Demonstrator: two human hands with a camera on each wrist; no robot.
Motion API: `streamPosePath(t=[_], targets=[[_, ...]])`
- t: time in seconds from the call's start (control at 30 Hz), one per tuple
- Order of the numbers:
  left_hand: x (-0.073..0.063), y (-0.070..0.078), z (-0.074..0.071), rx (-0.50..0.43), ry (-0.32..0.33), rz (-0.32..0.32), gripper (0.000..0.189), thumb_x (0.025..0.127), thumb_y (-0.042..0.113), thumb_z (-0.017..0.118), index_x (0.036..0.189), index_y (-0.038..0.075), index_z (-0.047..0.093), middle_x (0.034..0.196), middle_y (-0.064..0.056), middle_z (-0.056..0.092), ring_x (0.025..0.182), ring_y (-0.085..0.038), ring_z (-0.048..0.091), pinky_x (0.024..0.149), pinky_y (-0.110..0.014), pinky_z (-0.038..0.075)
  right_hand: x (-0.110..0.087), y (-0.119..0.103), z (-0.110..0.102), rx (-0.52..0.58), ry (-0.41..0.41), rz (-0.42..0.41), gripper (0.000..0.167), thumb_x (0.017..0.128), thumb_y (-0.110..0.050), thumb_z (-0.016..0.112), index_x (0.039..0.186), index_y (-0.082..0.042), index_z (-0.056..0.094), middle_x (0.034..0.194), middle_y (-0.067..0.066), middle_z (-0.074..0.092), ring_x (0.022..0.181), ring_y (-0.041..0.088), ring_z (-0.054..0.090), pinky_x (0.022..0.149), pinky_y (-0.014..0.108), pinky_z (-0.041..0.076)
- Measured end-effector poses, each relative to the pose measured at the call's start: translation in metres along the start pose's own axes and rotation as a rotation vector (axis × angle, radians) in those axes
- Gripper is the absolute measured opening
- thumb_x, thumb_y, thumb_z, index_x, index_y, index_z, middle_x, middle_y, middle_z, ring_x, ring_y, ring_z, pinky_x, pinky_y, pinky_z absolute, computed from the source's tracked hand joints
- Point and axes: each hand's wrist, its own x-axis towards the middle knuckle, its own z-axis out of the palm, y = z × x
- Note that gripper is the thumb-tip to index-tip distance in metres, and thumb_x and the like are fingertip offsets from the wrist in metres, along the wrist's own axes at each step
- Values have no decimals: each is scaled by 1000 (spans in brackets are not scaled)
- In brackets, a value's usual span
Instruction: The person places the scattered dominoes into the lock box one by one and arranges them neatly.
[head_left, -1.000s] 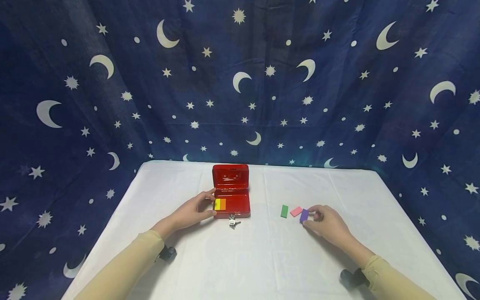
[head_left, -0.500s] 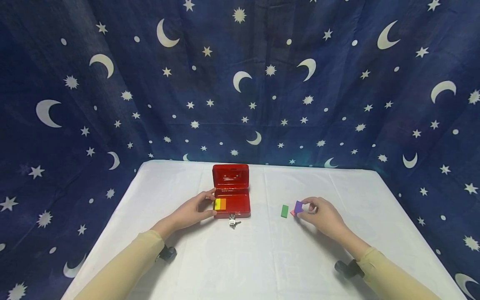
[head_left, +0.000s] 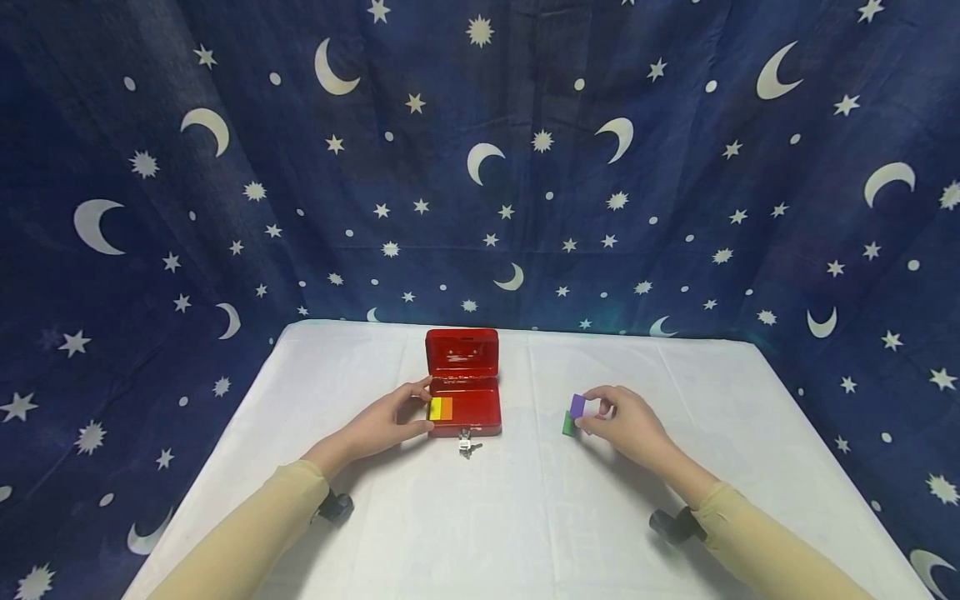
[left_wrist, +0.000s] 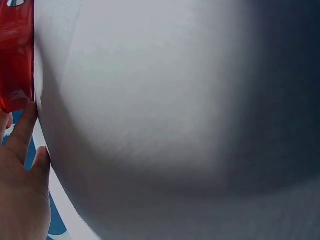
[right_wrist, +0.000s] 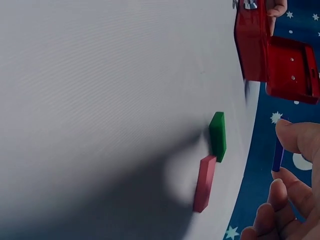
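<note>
My right hand (head_left: 632, 427) pinches a purple block (head_left: 577, 406) between thumb and fingers, lifted off the table. In the head view the purple block partly covers a green block (head_left: 568, 423). The right wrist view shows the green block (right_wrist: 218, 136) and a pink block (right_wrist: 204, 184) lying on the cloth; the hand nearly hides the pink one in the head view. A red metal cash box (head_left: 465, 407) stands with its lid raised. Inside, at its left, lie a yellow block (head_left: 435, 408) and an orange block (head_left: 447, 408). My left hand (head_left: 384, 422) touches the box's left side, fingers extended.
A small lock with keys (head_left: 466, 444) hangs at the box's front. White cloth (head_left: 480, 533) covers the table. Behind it hangs a dark blue curtain (head_left: 420, 167) with moons and stars.
The right hand has raised the purple block off the cloth and carried it left, past the pink block to over the green one. My left hand and the box stay in place.
</note>
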Motion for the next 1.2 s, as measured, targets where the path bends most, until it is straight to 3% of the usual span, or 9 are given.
streamPosePath(t=[0.27, 0.63, 1.2], targets=[[-2, 1, 0, -3, -1, 16, 46, 91, 43, 77, 129, 29, 55, 163, 16, 33, 151, -19, 31, 118, -58, 29, 11, -12, 10, -10, -4, -45, 47, 83, -31, 84, 122, -9, 70, 86, 2, 54, 77, 20, 49, 61, 33, 42], [-3, 3, -1, 6, 2, -5, 49, 91, 44, 76, 131, 29, 55, 163, 20, 32, 151, -18, 30, 118, -60, 28, 25, -36, 29, -40, -44, -12, 48, 83, -34, 84, 124, -14, 70, 88, 2, 57, 79, 20, 51, 62, 33, 44], [-2, 2, -1, 3, -1, 15, 48, 91, 43, 77, 131, 28, 55, 163, 18, 32, 151, -18, 30, 119, -58, 28, 39, -60, 51, -15, -67, -34, 42, 82, -32, 85, 120, -18, 72, 87, 0, 57, 81, 21, 52, 62, 33, 45]])
